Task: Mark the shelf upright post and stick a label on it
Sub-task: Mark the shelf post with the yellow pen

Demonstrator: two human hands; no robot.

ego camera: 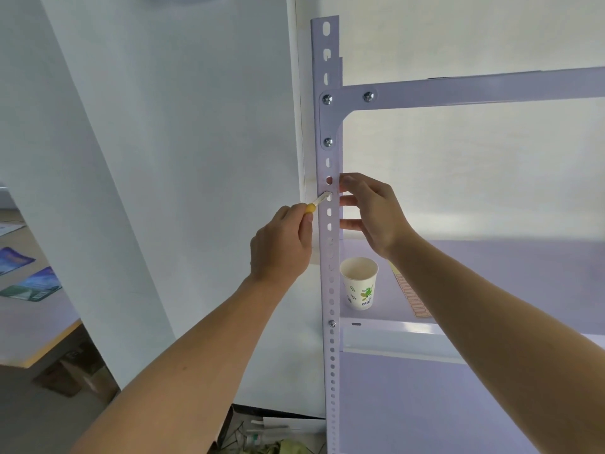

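A pale perforated upright post of a metal shelf runs top to bottom in the middle of the view. My left hand grips a small yellow-handled marking tool, whose pale tip touches the post's face near a slot. My right hand is behind the post's right edge, fingers curled round it. No label is visible.
A paper cup stands on the shelf board just right of the post. A yellow ruler-like strip lies beside it. A horizontal beam is bolted above. A white wall panel is left; a table with printed sheets far left.
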